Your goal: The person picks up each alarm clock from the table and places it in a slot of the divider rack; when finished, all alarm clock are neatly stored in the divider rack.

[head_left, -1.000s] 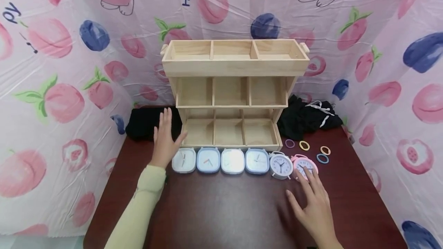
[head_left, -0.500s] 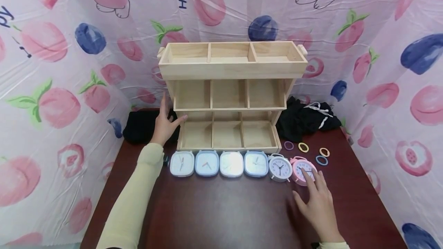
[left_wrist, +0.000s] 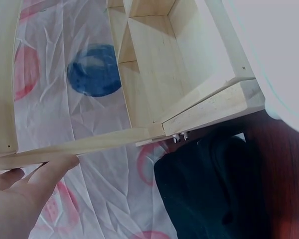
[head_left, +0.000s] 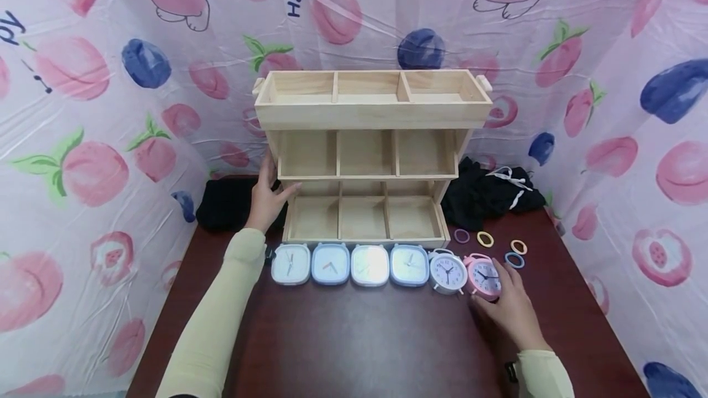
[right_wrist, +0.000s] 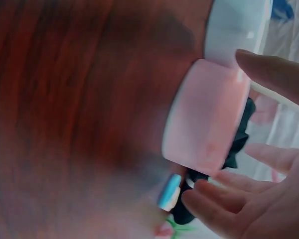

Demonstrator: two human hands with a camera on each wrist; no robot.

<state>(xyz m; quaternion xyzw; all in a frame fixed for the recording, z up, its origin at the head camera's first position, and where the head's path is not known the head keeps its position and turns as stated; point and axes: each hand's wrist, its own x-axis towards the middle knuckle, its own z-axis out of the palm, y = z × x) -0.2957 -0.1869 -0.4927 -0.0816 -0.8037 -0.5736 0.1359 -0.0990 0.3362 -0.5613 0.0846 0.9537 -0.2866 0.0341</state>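
A pale wooden tiered organizer (head_left: 373, 117) with three-compartment trays stands at the back. My left hand (head_left: 265, 198) holds its left side, thumb in front and fingers behind; in the left wrist view the left hand (left_wrist: 20, 209) meets a wooden side strut (left_wrist: 84, 143). My right hand (head_left: 515, 309) is spread around the pink alarm clock (head_left: 482, 276). In the right wrist view the thumb and fingers of the right hand (right_wrist: 269, 199) lie extended at either side of the pink clock, not visibly clamped. A white alarm clock (head_left: 448, 274) stands just left of it.
Several square clocks (head_left: 330, 265) in white and blue continue the row along the organizer's front. Elastic-looking rings (head_left: 485, 239) lie right of it. Black cloth is bundled at the left (head_left: 224, 201) and the right (head_left: 489, 195). A fruit-print curtain (head_left: 343, 42) surrounds the dark table (head_left: 354, 343).
My left hand has gone from hovering beside the organizer to holding its side. My right hand has come down from in front of the pink clock's face to around its lower right side.
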